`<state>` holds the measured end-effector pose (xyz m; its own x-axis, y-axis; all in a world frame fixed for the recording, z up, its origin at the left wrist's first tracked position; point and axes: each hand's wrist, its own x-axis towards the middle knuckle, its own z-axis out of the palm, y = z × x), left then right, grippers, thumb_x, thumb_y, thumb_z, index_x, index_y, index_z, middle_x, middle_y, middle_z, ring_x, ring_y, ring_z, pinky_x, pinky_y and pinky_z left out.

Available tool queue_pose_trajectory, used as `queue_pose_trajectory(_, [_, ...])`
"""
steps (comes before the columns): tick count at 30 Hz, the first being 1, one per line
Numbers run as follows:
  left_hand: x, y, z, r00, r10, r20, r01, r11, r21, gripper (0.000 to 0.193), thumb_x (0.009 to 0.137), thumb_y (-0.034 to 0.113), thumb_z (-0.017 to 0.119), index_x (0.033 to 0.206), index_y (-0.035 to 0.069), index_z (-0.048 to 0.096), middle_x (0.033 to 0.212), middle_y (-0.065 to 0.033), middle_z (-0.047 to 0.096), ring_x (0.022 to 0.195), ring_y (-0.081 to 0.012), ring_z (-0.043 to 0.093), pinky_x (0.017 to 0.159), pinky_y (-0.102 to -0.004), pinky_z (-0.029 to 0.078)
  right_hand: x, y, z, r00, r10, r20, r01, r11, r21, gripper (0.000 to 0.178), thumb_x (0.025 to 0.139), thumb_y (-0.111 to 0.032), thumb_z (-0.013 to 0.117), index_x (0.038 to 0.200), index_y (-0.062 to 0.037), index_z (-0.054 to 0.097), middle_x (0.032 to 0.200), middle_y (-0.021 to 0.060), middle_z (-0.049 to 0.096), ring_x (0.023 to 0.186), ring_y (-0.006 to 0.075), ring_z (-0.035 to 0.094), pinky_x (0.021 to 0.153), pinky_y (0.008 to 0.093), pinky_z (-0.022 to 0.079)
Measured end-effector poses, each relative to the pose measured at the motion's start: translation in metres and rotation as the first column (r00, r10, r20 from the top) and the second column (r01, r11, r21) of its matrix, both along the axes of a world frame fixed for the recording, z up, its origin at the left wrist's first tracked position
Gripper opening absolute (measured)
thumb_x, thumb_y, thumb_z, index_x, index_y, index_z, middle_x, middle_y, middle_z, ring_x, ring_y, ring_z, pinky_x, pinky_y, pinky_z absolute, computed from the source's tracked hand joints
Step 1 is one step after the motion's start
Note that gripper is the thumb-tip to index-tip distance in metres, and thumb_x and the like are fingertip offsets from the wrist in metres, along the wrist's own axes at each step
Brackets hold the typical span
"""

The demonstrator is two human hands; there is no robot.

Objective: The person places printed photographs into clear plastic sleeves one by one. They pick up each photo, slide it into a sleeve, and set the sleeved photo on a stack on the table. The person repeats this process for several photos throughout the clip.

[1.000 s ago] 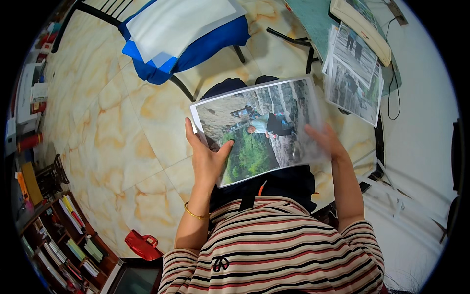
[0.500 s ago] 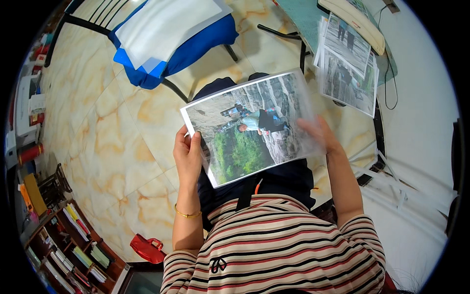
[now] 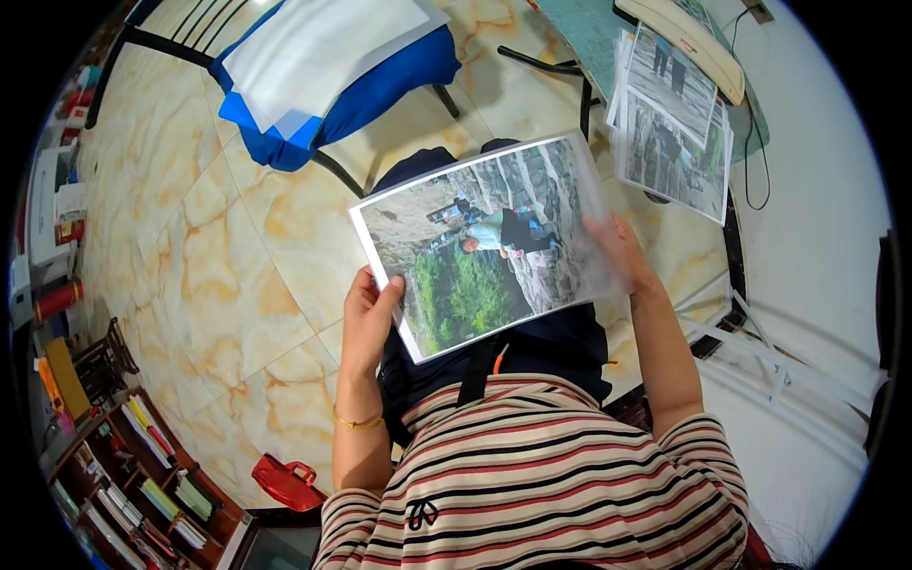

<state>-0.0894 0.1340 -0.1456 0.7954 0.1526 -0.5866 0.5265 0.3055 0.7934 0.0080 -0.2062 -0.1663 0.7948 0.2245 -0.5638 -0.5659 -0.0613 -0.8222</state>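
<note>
Shifted since the first frame: left hand [image 3: 369, 312], thumb nearer the edge of the photo sheet [image 3: 484, 242]. Left to right, I log: left hand, pinched closed on that edge, thumb above; photo sheet, over the lap [image 3: 560, 337], long axis crosswise, right end farther out, pictured figure's head leftward; right hand [image 3: 629, 255], half-curled at clear film [image 3: 598, 274], hold unclear; both presumably steadying it.

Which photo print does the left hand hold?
The photo print above the lap; the other prints lie on the green table, overhanging its edge.
</note>
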Motion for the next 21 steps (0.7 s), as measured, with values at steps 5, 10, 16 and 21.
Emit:
queue_pose_trajectory(5, [-0.019, 0.011, 0.002, 0.992, 0.095, 0.078, -0.034, 0.825, -0.564, 0.049, 0.092, 0.034, 0.053, 0.125, -0.002, 0.044, 0.116, -0.011, 0.057, 0.101, -0.018, 0.057, 0.087, -0.0306, 0.047, -0.006, 0.008, 0.01, 0.998, -0.06, 0.005, 0.06, 0.994, -0.097, 0.028, 0.088, -0.023, 0.06, 0.108, -0.0047, 0.056, 0.088, -0.0026, 0.058, 0.076, 0.0057, 0.054, 0.069, 0.0219, 0.046])
queue_pose_trajectory(10, [0.0, 0.007, 0.016, 0.902, 0.431, -0.011, -0.248, 0.498, -0.831, 0.07, 0.09, 0.056, 0.041, 0.129, -0.001, 0.041, 0.128, -0.0186, 0.049, 0.117, -0.0299, 0.048, 0.099, -0.0452, 0.038, -0.057, 0.037, 0.019, 0.967, -0.188, -0.173, 0.224, 0.95, 0.217, 0.021, 0.088, -0.012, 0.057, 0.107, -0.003, 0.055, 0.093, 0.003, 0.062, 0.081, 0.0127, 0.06, 0.074, 0.0286, 0.05])
queue_pose_trajectory(16, [-0.021, -0.02, -0.006, 0.969, 0.246, 0.014, -0.2, 0.821, -0.535, 0.032, 0.091, 0.019, 0.053, 0.117, 0.002, 0.046, 0.113, -0.0113, 0.057, 0.103, -0.0222, 0.056, 0.084, -0.0361, 0.049, -0.101, 0.073, 0.02, 0.881, -0.316, -0.352, 0.438, 0.825, 0.358, 0.022, 0.086, -0.007, 0.059, 0.107, -0.0024, 0.054, 0.1, 0.0057, 0.061, 0.093, 0.0159, 0.06, 0.08, 0.0308, 0.051])
queue_pose_trajectory(21, [-0.033, -0.056, 0.014, 0.982, 0.169, -0.079, -0.185, 0.932, -0.313, 0.029, 0.088, 0.005, 0.057, 0.115, 0.002, 0.046, 0.098, -0.0051, 0.061, 0.079, -0.0092, 0.06, 0.061, -0.0228, 0.05, -0.103, 0.077, 0.032, 0.88, -0.321, -0.351, 0.443, 0.821, 0.361, 0.021, 0.086, -0.005, 0.059, 0.106, -0.003, 0.054, 0.102, 0.0057, 0.06, 0.094, 0.0157, 0.06, 0.081, 0.031, 0.051])
